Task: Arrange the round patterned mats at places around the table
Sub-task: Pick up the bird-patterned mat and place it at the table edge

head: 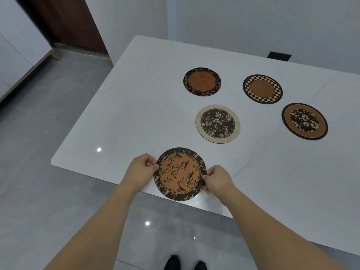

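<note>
I hold an orange round mat with black branches and birds (180,174) over the near edge of the white table (120,117). My left hand (141,168) pinches its left rim and my right hand (217,179) pinches its right rim. Four other round mats lie flat on the table. One has a cream rim and a dark floral centre (217,123). Another is brown with a dark leafy border (202,81). A checkered-border mat (262,89) sits farther right. The last, brown with a dark flowered centre (304,121), lies at the right.
The table's left corner (53,162) is rounded, with grey tiled floor (48,133) beyond it. A dark wooden door (64,22) and white cabinets (17,51) stand at the back left. A black socket plate (279,55) sits on the far wall. My shoes (185,263) show below.
</note>
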